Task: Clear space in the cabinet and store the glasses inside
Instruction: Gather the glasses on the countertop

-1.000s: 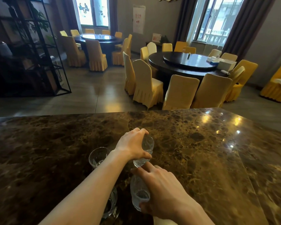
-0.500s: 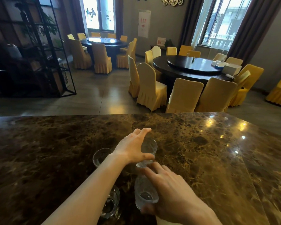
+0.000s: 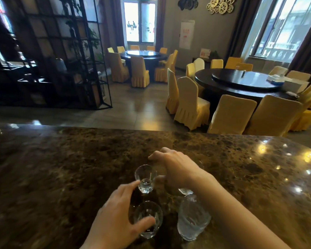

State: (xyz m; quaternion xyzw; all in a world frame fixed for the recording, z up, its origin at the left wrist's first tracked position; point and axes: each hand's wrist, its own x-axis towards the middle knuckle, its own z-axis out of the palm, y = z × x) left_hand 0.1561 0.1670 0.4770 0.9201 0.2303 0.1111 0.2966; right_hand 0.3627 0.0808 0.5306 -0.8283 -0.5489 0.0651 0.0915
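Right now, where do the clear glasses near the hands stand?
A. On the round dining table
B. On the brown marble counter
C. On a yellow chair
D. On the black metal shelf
B: the glasses stand on the marble counter, between the left hand and right hand.

Daylight poured through the windows (image 3: 139, 24) at the back and right, blown out to white; the room between stayed dim; the shelving (image 3: 48, 56) on the left sat in deep shadow; bright spots of glare dotted the polished counter (image 3: 258, 168); the hands (image 3: 118, 221) were slightly motion-blurred; straight lines bowed near the edges.
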